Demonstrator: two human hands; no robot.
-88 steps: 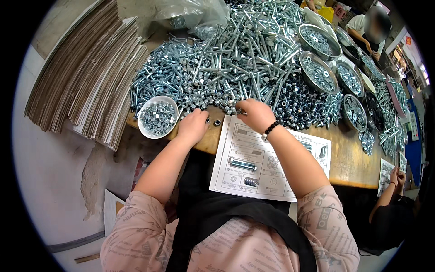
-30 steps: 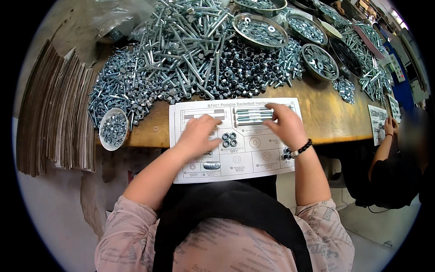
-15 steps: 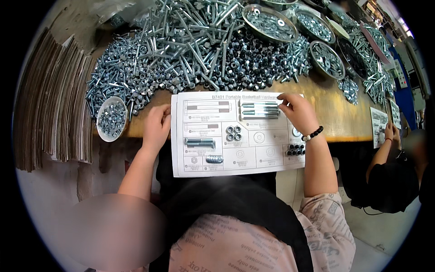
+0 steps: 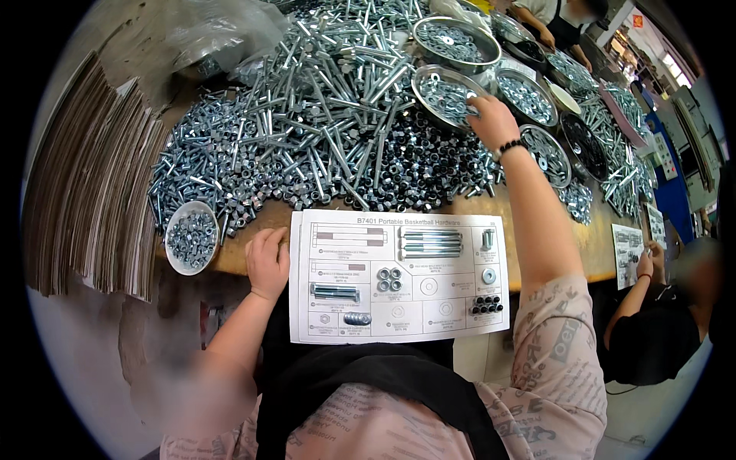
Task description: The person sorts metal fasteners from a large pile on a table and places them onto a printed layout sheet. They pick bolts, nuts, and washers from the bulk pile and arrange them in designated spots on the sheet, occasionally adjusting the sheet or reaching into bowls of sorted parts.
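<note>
A white printed sheet (image 4: 399, 335) with outlines of hardware lies at the table's front edge. On it rest several long bolts (image 4: 431, 244), a bundle of shorter bolts (image 4: 335, 292), four-square silver nuts (image 4: 389, 280), a stack of washers (image 4: 357, 319), black-topped nuts (image 4: 486, 306), a single washer (image 4: 488, 276) and a short bolt (image 4: 488, 239). My left hand (image 4: 268, 262) rests by the sheet's left edge, fingers loosely extended and holding nothing visible. My right hand (image 4: 491, 121) reaches to a metal bowl (image 4: 418, 86) of washers, fingertips pinched at its right side; what they hold is hidden.
Loose bolts (image 4: 307, 100) and dark nuts (image 4: 429, 161) are heaped behind the sheet. More bowls of washers (image 4: 525, 96) stand at the back right. A white bowl of nuts (image 4: 192, 238) sits left, near stacked cardboard (image 4: 92, 184). Co-workers are at the right (image 4: 652, 330) and far back.
My right hand has left the sheet's upper right and moved up and away to the washer bowl. The short bolt and washer beneath it now show. The whole view has shifted.
</note>
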